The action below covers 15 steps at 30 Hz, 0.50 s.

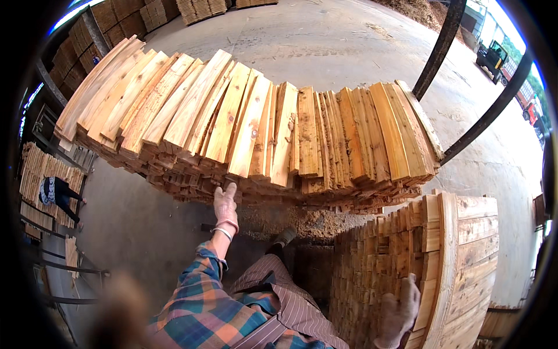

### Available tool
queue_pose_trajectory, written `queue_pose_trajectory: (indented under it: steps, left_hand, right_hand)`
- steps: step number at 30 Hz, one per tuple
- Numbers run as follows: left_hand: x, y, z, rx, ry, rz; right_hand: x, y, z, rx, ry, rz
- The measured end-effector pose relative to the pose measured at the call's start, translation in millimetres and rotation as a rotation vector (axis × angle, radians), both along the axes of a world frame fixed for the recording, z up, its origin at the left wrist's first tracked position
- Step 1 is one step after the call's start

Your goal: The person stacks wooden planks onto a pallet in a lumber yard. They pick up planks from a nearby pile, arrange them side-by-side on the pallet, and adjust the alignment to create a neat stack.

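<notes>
My left hand [225, 208], in a pale pinkish glove, reaches forward to the near ends of a wide pile of wooden planks [250, 134]. Its fingers are stretched out just below the end of one plank; whether they touch the wood is hard to tell. The planks' top layer lies side by side, with uneven ends and some slightly tilted. My right hand [401, 308], also gloved, is low at the right beside a second, neatly built stack of boards [474, 256]. Its fingers point up and away from me, with nothing visible in them.
Dark metal posts [442, 49] rise at the pile's right end. Sawdust [308, 224] lies on the floor between the stacks, by my foot [286, 235]. Another person [58, 195] bends over planks at far left. A forklift [492, 60] stands far right. A blurred brown shape [125, 308] is close at lower left.
</notes>
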<state>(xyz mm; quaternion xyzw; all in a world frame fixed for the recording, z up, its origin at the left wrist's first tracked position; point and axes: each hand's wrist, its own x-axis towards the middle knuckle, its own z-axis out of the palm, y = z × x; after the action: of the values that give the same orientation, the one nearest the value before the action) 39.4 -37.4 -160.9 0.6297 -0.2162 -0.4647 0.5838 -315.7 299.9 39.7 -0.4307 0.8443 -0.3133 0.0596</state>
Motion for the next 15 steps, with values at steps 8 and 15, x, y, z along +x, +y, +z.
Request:
queue_pose_trajectory:
  steps: [8, 15]
  left_hand:
    - [-21, -88, 6, 0.05, 0.21, 0.132]
    - [-108, -45, 23, -0.098, 0.431, -0.229]
  right_hand:
    - [39, -278, -95, 0.36, -0.286, 0.727]
    - [79, -417, -146, 0.184, -1.408, 0.467]
